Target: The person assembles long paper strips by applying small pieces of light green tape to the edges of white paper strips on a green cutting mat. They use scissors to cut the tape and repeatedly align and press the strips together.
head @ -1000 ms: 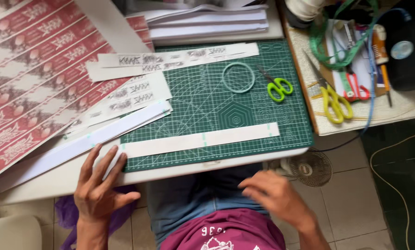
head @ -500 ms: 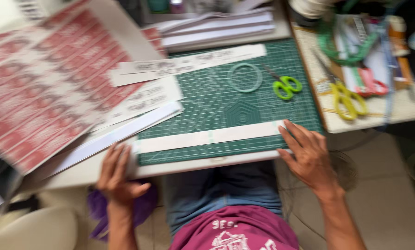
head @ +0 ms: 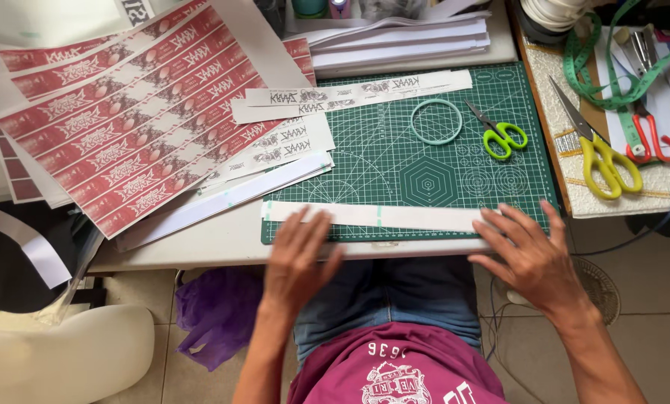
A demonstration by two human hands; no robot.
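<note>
A long white paper strip [head: 410, 217] lies along the near edge of a green cutting mat [head: 425, 150]. My left hand [head: 297, 258] rests flat on the strip's left part, fingers spread. Flat on the strip's right end lies my right hand [head: 533, 254], its fingers also apart. Neither hand grips anything. A pale green ring [head: 436, 121] and small green-handled scissors [head: 499, 135] lie on the mat farther back.
Red printed label sheets [head: 118, 127] cover the table's left side, with white printed strips [head: 350, 93] beside them. Yellow scissors [head: 604, 157], red-handled scissors [head: 649, 135] and a green tape measure [head: 612, 82] lie on the right table. Stacked paper [head: 402, 37] sits at the back.
Both hands have risen from below the table edge onto the white strip. The left hand moved right, and the right hand reached forward onto the strip's right end.
</note>
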